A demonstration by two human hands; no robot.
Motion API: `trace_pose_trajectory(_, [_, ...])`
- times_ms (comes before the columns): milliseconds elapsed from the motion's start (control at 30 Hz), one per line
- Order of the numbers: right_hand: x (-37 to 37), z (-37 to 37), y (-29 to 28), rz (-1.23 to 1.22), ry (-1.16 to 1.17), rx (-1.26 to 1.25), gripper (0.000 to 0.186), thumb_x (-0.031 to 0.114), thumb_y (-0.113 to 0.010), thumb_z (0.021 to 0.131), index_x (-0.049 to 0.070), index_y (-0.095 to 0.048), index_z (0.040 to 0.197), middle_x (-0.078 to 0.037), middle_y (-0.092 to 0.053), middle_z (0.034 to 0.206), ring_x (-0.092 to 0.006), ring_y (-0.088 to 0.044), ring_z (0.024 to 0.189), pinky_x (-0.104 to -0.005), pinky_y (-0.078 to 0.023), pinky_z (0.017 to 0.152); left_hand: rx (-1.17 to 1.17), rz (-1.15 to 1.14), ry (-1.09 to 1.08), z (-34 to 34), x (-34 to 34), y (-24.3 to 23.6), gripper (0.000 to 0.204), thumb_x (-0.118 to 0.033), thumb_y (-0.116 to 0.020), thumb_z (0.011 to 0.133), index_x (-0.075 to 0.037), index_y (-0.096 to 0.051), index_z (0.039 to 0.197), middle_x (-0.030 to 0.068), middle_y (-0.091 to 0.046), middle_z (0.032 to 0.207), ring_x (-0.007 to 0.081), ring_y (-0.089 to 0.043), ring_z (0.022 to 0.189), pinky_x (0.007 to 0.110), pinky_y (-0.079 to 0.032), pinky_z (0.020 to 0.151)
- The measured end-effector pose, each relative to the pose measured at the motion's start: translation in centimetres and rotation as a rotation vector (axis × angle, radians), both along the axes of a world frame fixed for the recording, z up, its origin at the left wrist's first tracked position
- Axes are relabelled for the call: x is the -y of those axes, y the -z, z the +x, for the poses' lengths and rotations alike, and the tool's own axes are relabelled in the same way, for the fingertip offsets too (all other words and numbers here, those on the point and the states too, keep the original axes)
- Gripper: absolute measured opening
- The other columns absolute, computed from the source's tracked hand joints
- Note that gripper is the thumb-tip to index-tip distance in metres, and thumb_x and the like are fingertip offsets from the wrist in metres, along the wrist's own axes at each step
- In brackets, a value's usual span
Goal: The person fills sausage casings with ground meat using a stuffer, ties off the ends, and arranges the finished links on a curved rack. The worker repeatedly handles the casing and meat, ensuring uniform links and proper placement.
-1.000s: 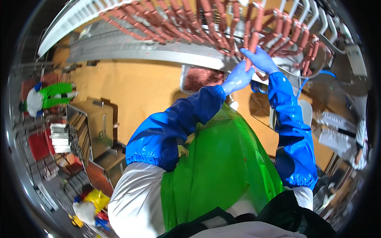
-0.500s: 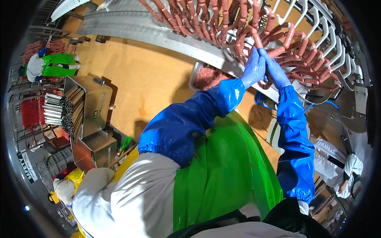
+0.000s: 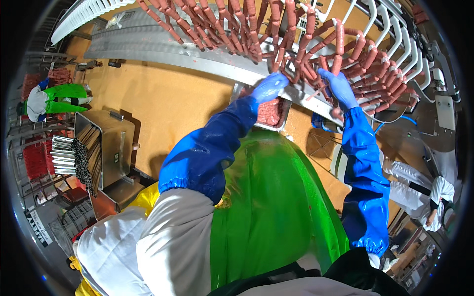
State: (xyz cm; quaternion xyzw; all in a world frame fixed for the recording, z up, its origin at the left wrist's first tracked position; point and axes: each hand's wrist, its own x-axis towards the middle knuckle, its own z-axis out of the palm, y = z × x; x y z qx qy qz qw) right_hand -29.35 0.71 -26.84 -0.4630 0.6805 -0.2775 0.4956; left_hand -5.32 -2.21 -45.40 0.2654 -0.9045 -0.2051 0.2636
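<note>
Item: glossy green plastic apron point(image 3: 276, 192), across my front. Item: my right hand point(image 3: 340, 89), blue-gloved, thumb and fingers closed about the lower end of one plump pink sausage link point(image 3: 336, 64). Item: my left hand point(image 3: 270, 87), blue-gloved, well apart from the right, fingers curled beside hanging links; whether they pinched one, I could not tell. Item: long grey metal ledge point(image 3: 222, 69), beneath the strands. Item: bent white hooks point(image 3: 396, 30), beyond, bearing sausages.
</note>
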Motion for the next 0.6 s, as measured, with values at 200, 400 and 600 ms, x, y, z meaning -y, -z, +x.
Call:
trace_pose_trajectory(200, [-3.3, -0.8, 1.4, -0.052, 0.082, 0.352, 0.044, 0.041, -0.057, 0.094, 0.002, -0.060, 0.113, -0.002, -0.057, 0.081, -0.0112, -0.050, 0.064, -0.0271, -0.042, 0.058, -0.180, 0.664, 0.184, -7.1, -1.2, -14.5, 0.033, -0.028, -0.038, 0.102, -0.003, -0.060, 0.096, 0.0062, -0.061, 0.085, 0.0182, -0.063, 0.076, 0.035, -0.050, 0.069])
trace_pose_trajectory(400, [-6.6, 0.1, 7.7, -0.644, 0.114, -0.098, 0.038, 0.039, -0.054, 0.097, 0.003, -0.059, 0.106, 0.000, -0.056, 0.076, -0.0069, -0.049, 0.062, -0.0257, -0.040, 0.052, 0.125, 0.123, 0.380, -8.2, -2.0, -23.1, 0.023, -0.030, -0.049, 0.094, -0.012, -0.062, 0.099, 0.0130, -0.064, 0.084, 0.0331, -0.064, 0.076, 0.044, -0.050, 0.069])
trace_pose_trajectory(600, [-4.5, 5.1, 3.8, 0.067, 0.589, 0.843, 0.027, 0.034, -0.050, 0.093, 0.010, -0.057, 0.081, -0.001, -0.052, 0.061, -0.0120, -0.048, 0.049, -0.0278, -0.037, 0.043, -0.013, 0.607, 0.391, -7.7, 4.6, -6.6, 0.038, -0.038, -0.053, 0.093, -0.002, -0.065, 0.102, 0.0163, -0.066, 0.096, 0.0304, -0.065, 0.084, 0.042, -0.052, 0.072])
